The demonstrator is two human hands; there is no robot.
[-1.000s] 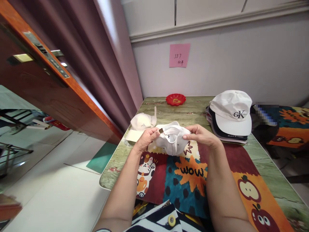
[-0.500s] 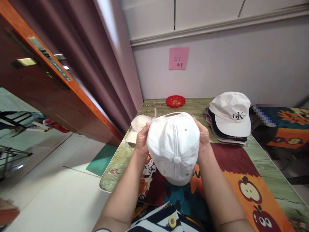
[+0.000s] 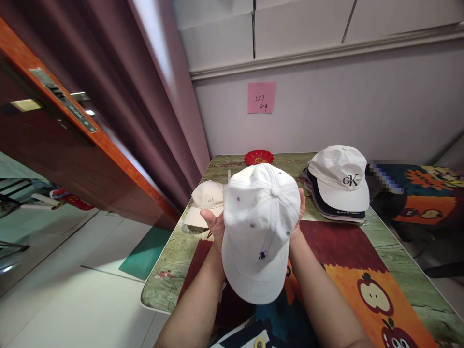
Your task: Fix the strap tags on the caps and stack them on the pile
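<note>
A white cap [image 3: 253, 227] with a small dark emblem is held up between both hands, its brim pointing down toward me. My left hand [image 3: 216, 226] supports its left side, thumb sticking outward. At its right side is my right hand [image 3: 300, 210], with most fingers hidden behind the cap. A cream cap [image 3: 208, 198] lies on the table just beyond my left hand. To the right stands a stack of caps, topped by a white cap with black letters [image 3: 340, 176].
The wood-patterned table [image 3: 163, 275] carries a colourful mat [image 3: 348, 241] with apple pictures. A red scalloped dish [image 3: 258, 157] sits at the back edge. A pink note [image 3: 261, 98] is on the wall. An orange-edged door [image 3: 108, 159] and a curtain stand at left.
The held cap has tilted and turned, so its brim and front emblem now show. My left thumb has moved outward off the cap. The view has shifted slightly.
</note>
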